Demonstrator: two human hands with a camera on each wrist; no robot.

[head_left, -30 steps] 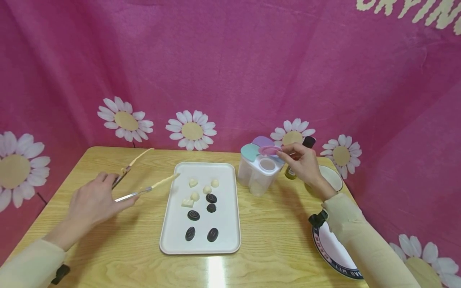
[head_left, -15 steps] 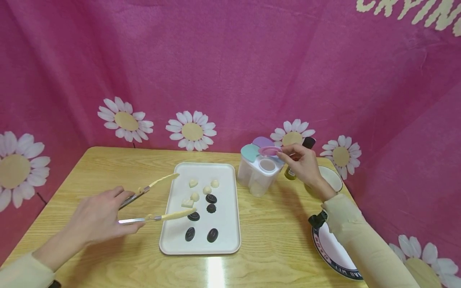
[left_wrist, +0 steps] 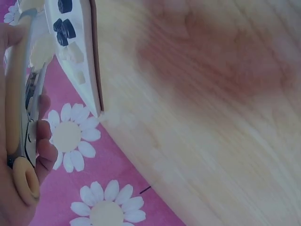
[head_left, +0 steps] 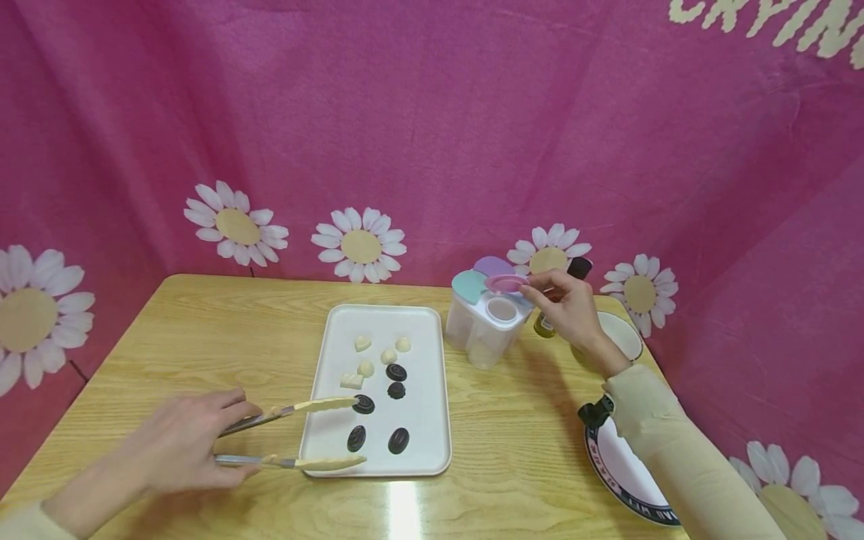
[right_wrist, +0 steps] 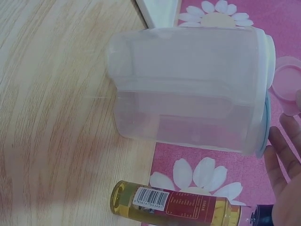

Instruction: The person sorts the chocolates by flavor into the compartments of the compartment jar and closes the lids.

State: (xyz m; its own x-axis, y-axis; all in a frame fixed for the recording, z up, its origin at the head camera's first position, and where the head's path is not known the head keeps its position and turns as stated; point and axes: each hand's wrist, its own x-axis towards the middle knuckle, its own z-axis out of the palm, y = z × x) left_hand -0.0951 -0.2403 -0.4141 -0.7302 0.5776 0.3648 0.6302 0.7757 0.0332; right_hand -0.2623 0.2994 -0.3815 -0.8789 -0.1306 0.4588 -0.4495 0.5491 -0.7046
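Note:
My left hand (head_left: 178, 446) holds a pair of tongs (head_left: 327, 403) with cream-coloured tips, spread apart over the left part of a white tray (head_left: 421, 330). The upper tip reaches a dark oval chocolate (head_left: 365, 405); whether they touch I cannot tell. Lower down, the other tip crosses the tray's front left corner. Several dark and white chocolates lie on the tray. At the right, my right hand (head_left: 567, 309) pinches a raised pink lid (head_left: 505, 283) on a clear container (head_left: 482, 341), whose round opening shows beneath it. The container's teal lid (head_left: 468, 286) and purple lid (head_left: 493, 265) lie down.
Behind the right hand stands an oil bottle (right_wrist: 174, 205) with a dark cap. A bowl (head_left: 622, 335) sits at the right table edge, and a plate with a dark patterned rim (head_left: 624, 487) lies partly under the right forearm. A pink flowered cloth hangs behind the table.
The left hand has brought the tongs forward and down, from the tray's upper left to its lower left over the dark chocolates. My right hand stays still on the pink lid.

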